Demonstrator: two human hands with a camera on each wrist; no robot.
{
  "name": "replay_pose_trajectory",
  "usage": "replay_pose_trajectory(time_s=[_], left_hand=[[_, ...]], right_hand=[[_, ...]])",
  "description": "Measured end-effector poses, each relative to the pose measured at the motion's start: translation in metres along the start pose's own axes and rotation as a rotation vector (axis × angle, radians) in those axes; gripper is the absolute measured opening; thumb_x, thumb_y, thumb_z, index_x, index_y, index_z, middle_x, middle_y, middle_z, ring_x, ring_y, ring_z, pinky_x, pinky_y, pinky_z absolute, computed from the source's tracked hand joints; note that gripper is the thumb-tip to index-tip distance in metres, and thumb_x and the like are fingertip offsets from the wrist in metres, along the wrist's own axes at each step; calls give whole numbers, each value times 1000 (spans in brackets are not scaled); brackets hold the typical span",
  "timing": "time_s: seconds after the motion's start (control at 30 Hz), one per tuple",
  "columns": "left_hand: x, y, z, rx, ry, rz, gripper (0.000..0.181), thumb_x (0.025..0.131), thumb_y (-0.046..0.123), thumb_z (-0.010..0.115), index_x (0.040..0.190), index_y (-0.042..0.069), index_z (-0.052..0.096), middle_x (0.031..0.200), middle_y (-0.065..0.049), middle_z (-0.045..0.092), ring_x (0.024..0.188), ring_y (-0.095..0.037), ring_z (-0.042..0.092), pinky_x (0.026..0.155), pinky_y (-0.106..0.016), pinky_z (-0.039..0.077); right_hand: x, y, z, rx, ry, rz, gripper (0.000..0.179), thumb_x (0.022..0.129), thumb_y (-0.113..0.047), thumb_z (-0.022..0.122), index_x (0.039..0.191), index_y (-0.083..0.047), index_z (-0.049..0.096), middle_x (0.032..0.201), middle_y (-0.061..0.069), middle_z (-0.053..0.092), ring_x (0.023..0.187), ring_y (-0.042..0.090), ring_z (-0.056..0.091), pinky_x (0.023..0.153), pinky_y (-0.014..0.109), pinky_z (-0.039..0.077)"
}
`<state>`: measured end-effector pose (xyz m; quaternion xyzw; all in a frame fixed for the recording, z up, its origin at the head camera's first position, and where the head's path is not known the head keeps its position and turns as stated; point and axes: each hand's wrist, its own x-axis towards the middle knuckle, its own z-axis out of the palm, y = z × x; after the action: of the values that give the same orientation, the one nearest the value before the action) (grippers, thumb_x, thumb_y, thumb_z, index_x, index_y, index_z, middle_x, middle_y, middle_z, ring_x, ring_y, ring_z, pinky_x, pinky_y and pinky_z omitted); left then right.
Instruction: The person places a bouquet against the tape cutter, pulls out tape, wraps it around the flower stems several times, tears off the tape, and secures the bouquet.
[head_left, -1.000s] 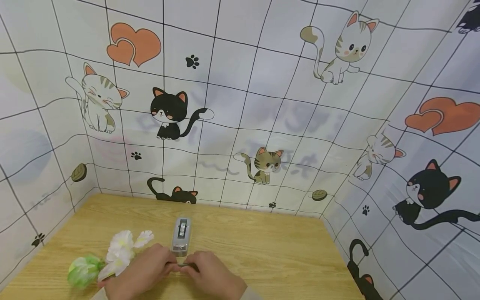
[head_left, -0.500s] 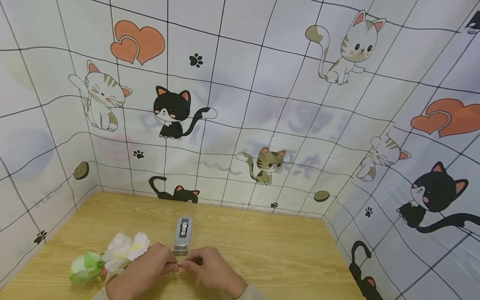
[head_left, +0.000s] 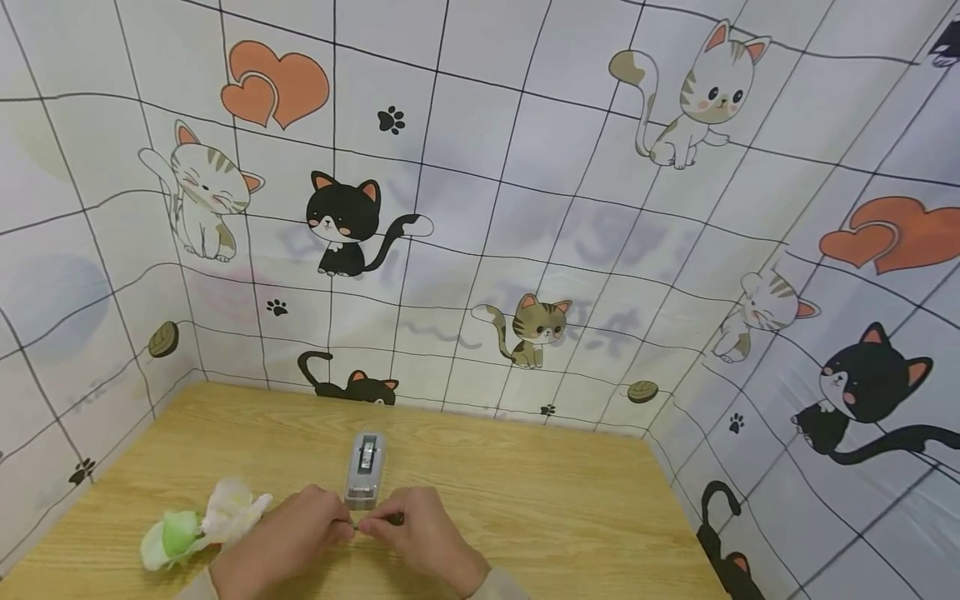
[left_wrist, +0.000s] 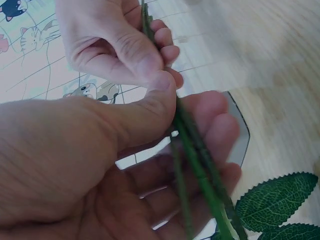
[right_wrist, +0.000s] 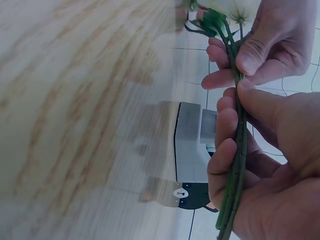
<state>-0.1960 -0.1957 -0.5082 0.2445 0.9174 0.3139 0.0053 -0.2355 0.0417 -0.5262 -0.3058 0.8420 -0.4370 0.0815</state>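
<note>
My left hand (head_left: 288, 529) pinches a small bunch of green artificial flower stems (left_wrist: 200, 160) between thumb and fingers. Close beside it, my right hand (head_left: 420, 525) grips the same stems lower down, thumb on top and fingers curled round, as the right wrist view shows; the thumbs nearly meet. Left of the hands are the flower heads: a pale white bloom (head_left: 228, 510) and a rounded green-and-white one (head_left: 171, 540). A toothed green leaf (left_wrist: 275, 200) sticks out below my left fingers. Just beyond the hands lies a grey oblong tape dispenser (head_left: 365, 471) with a dark slot.
The wood-grain tabletop (head_left: 525, 500) runs back to a wall cloth (head_left: 450, 208) printed with a grid, cats and hearts. The cloth also encloses the left and right sides.
The flower heads have turned and shifted, the white bloom sinking lower and looking smaller. My hands stay almost in place, while the right fingers have changed their hold on the stems.
</note>
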Motion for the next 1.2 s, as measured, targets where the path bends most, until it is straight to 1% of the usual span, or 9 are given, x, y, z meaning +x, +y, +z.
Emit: replay_pose_trajectory(time_s=[0.07, 0.33, 0.53, 0.7, 0.83, 0.93, 1.1, 1.17, 1.2], left_hand=[[0, 1, -1, 16, 2, 0, 27, 103, 16, 87, 77, 19, 82, 66, 20, 50, 61, 3, 36, 56, -21, 38], [3, 4, -1, 79, 38, -1, 27, 100, 14, 90, 74, 20, 84, 67, 16, 62, 62, 2, 39, 56, -22, 40], [3, 1, 1, 120, 71, 28, 31, 97, 16, 92, 69, 24, 80, 67, 18, 59, 64, 4, 37, 55, -21, 37], [2, -3, 2, 182, 102, 56, 35, 94, 20, 94, 66, 25, 75, 67, 19, 57, 64, 4, 36, 55, -21, 36], [3, -4, 4, 248, 124, 65, 36, 92, 23, 96, 65, 25, 72, 67, 18, 60, 63, 4, 39, 54, -21, 37], [5, -4, 4, 293, 138, 70, 28, 90, 24, 98, 70, 26, 78, 70, 14, 66, 63, 4, 47, 54, -22, 42], [6, -1, 7, 355, 171, 71, 19, 88, 25, 99, 77, 27, 83, 74, 11, 68, 65, 1, 55, 53, -25, 46], [6, 0, 7, 370, 180, 64, 18, 87, 25, 99, 78, 27, 84, 75, 10, 68, 66, 0, 55, 53, -26, 47], [6, 1, 8, 372, 184, 55, 19, 87, 25, 100, 78, 27, 84, 75, 10, 68, 66, 0, 54, 53, -26, 47]], right_hand=[[0, 0, 1, -14, 20, -9, 13, 104, -26, 90, 100, -15, 96, 89, -14, 81, 76, -12, 55, 66, 13, 50], [-1, -1, 3, -26, 61, -10, 9, 100, -22, 93, 96, -15, 96, 88, -13, 83, 77, -15, 59, 66, 12, 54], [-1, -4, 3, -22, 65, 30, 7, 99, -20, 95, 94, -16, 95, 89, -15, 83, 80, -15, 63, 68, 12, 56], [1, -4, 0, -16, 27, 50, 15, 104, -25, 91, 93, -15, 94, 86, -12, 86, 75, -13, 63, 67, 14, 54], [1, -2, -7, 4, -4, 43, 36, 113, -30, 80, 89, -6, 90, 74, 0, 82, 62, -8, 57, 60, 15, 49], [2, -3, -10, 10, -28, 26, 37, 116, -30, 76, 92, -5, 90, 76, 6, 83, 58, -5, 61, 59, 15, 52], [3, -3, -12, 62, -88, 33, 30, 113, -32, 80, 99, -8, 92, 83, 2, 86, 61, 2, 69, 58, 20, 58], [4, -1, -12, 92, -99, 53, 29, 111, -33, 83, 97, -9, 92, 80, -3, 84, 62, 2, 68, 57, 21, 57], [5, 4, -10, 72, -93, 28, 30, 112, -36, 81, 97, -14, 93, 79, -9, 83, 61, 1, 67, 56, 21, 56]])
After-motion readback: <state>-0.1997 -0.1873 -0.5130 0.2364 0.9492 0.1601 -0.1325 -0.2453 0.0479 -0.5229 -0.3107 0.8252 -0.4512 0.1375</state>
